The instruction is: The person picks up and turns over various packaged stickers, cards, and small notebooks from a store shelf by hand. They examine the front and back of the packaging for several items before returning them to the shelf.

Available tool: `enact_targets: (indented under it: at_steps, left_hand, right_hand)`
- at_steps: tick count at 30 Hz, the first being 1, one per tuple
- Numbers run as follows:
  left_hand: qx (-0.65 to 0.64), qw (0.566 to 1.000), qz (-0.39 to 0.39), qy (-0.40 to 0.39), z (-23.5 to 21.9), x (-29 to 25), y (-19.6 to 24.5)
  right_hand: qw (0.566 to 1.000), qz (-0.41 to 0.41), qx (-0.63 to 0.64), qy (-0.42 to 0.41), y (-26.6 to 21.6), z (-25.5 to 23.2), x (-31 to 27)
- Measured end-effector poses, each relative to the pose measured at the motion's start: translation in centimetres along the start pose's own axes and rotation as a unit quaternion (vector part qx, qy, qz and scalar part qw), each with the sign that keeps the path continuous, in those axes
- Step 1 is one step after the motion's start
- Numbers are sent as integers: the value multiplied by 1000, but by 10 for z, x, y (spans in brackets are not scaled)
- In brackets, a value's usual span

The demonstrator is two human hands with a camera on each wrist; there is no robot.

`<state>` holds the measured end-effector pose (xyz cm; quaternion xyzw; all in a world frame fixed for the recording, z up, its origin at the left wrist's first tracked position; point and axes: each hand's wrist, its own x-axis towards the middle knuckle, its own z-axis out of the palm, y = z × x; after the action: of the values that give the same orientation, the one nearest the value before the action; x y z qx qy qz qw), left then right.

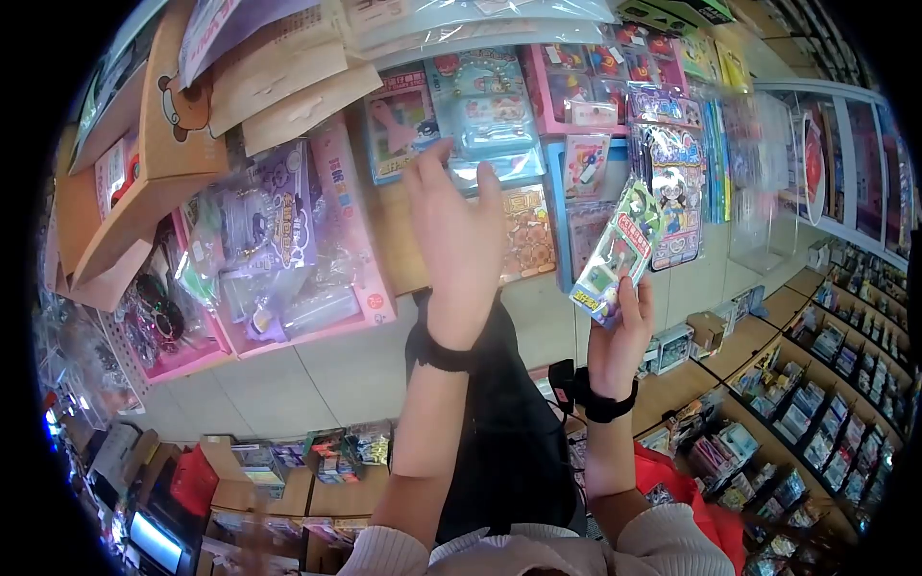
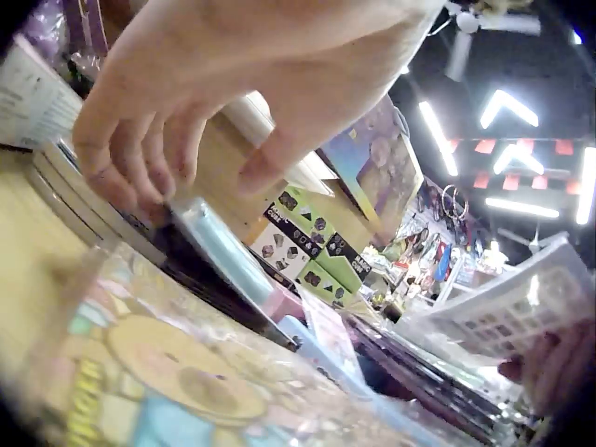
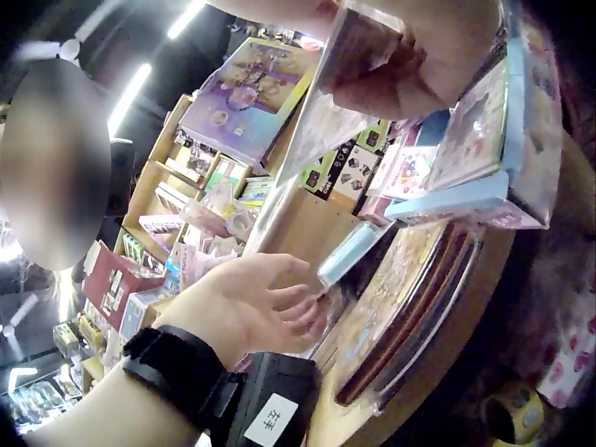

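In the head view my right hand (image 1: 619, 336) pinches a green, flat blister-packed toy (image 1: 619, 254) by its lower edge. The same pack is a clear plastic sheet with printed rows (image 2: 512, 298) in the left wrist view. My left hand (image 1: 461, 221) reaches over the display, thumb apart from its loosely bent fingers. Its fingertips are right at the end of a light blue package (image 1: 495, 115), also seen as a blue block (image 3: 349, 251) in the right wrist view. Beside it lies a pink-and-blue picture pack (image 1: 399, 125); nearer me is a brown bear-print pack (image 1: 528, 235).
A pink-framed box (image 1: 360, 230) of purple items and a brown cardboard stand (image 1: 168, 173) are at the left. Purple character packs (image 1: 677, 197) hang or lie on the right, by a blue tray (image 1: 562, 259). Stocked shelves (image 1: 797, 422) line the right side.
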<state>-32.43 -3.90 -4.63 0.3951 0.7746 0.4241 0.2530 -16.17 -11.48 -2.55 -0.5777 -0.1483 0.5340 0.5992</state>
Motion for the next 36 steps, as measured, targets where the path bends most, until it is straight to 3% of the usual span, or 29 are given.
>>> enact_targets:
  at_steps: [4,5,6,8,11,13,15,19,21,22,23,26,30,31,36]
  left_hand:
    - [-160,985,-51,26,6,6,10]
    - [-178,982,-33,55,15,7,6]
    - [-183,982,-32,47,20,11,2]
    - [-217,975,-1,-53,23,20,-5]
    - [-224,974,4,-36,21,19,0]
    - [-245,969,2,-33,10,14,7]
    - [-278,957,-84,-24,-13,-2,13]
    - [-276,957,-93,-4,-73,-60,-2]
    - [-328,924,-194,11,-103,-93,-11]
    - [-343,921,-186,15,-115,-107,-22]
    - [-334,915,-225,28,-126,-118,-27]
    - [-309,924,-222,26,-148,-139,-55]
    - [-317,919,-228,62,-153,-140,-64]
    - [-325,916,-223,78,-153,-139,-65]
    - [-366,899,-206,122,-150,-137,-64]
  right_hand:
    - [999,-31,-31,-17,7,-9,6]
    - [998,-40,-46,-15,7,-10,5]
    - [997,-50,-61,-13,6,-9,4]
    - [995,-55,-77,-25,3,-6,2]
    - [991,-71,-111,-37,1,-1,0]
    - [990,-81,-110,-28,0,3,-1]
    - [990,-89,-110,-22,-1,4,-2]
    - [979,-89,-171,-63,-8,7,5]
    - [975,-75,-176,-115,-9,22,9]
    - [976,-70,-162,-129,-7,34,9]
    - [966,-64,-180,-172,-7,49,9]
    - [930,-21,-237,-280,-3,95,16]
    - [905,-5,-252,-343,30,148,50]
    - [895,-34,-284,-343,38,159,56]
    - [876,-24,-359,-321,53,180,69]
